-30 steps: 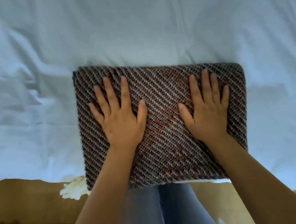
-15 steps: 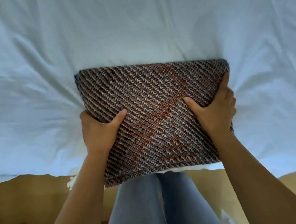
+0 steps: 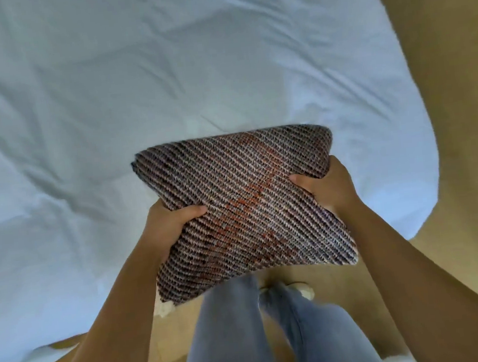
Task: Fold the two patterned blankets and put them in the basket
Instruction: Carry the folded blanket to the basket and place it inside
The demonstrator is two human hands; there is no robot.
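A folded blanket with brown, white and orange diagonal weave is held up off the bed, tilted toward me. My left hand grips its left edge, thumb on top and fingers underneath. At the right edge my right hand holds it the same way. A white tassel hangs from the blanket's lower left corner. No basket and no second blanket are in view.
A bed with a wrinkled white sheet fills the upper left. Tan floor runs along the right side and bottom. My legs in blue jeans stand at the bed's edge.
Both hands went from pressing flat on the blanket to gripping its sides, then lifted it off the bed toward me. The view has swung right, showing the bed's corner and floor.
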